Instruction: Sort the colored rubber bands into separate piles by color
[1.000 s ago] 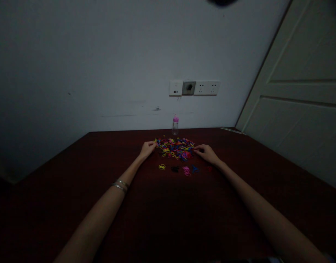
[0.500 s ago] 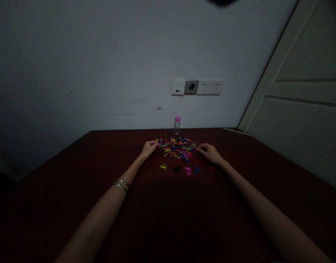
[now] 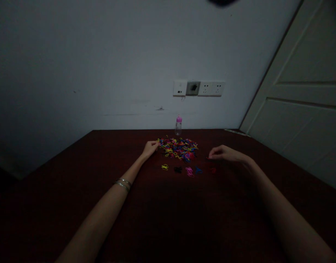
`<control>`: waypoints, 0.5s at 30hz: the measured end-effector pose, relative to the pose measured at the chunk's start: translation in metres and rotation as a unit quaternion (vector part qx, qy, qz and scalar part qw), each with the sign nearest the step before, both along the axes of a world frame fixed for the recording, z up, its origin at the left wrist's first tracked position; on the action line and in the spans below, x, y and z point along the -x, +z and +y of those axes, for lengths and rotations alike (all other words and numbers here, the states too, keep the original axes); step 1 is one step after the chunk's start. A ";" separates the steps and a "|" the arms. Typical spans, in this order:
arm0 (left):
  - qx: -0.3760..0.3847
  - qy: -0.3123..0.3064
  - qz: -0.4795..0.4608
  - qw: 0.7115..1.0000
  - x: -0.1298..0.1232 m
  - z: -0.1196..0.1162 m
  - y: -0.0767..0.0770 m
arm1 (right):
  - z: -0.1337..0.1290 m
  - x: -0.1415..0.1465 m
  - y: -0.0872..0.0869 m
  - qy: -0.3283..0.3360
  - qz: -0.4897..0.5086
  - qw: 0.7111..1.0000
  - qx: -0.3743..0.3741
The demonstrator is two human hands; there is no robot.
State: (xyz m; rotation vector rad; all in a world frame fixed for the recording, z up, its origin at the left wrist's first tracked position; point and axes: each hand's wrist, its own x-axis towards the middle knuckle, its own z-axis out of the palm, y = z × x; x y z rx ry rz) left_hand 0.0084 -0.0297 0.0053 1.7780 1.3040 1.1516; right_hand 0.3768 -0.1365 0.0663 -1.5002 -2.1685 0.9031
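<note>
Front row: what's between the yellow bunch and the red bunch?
Head view: between the yellow bunch and the red bunch lie, left to right, the black bunch, pink bunch and blue bunch.

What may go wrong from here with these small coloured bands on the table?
The small cluster of thin red bands barely stands out from the dark red-brown table, so a band might be overlooked.
The loose pink cluster and the blue cluster lie close together, so they might mix if brushed.
The clear bottle with a pink top stands just behind the multicoloured heap of bands, so a stray reach might tip it.
</note>
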 end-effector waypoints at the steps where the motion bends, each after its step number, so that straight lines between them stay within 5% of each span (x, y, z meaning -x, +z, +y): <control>1: 0.001 0.000 0.001 1.000 0.000 0.000 0.000 | 0.000 -0.003 0.000 0.008 -0.005 1.000 0.011; 10: 0.005 0.010 0.002 1.000 -0.002 -0.007 0.006 | 0.000 -0.012 -0.009 0.036 -0.004 0.996 0.085; 15: -0.003 0.033 -0.016 0.999 -0.002 -0.009 0.009 | 0.009 -0.014 -0.025 -0.041 0.019 0.999 0.019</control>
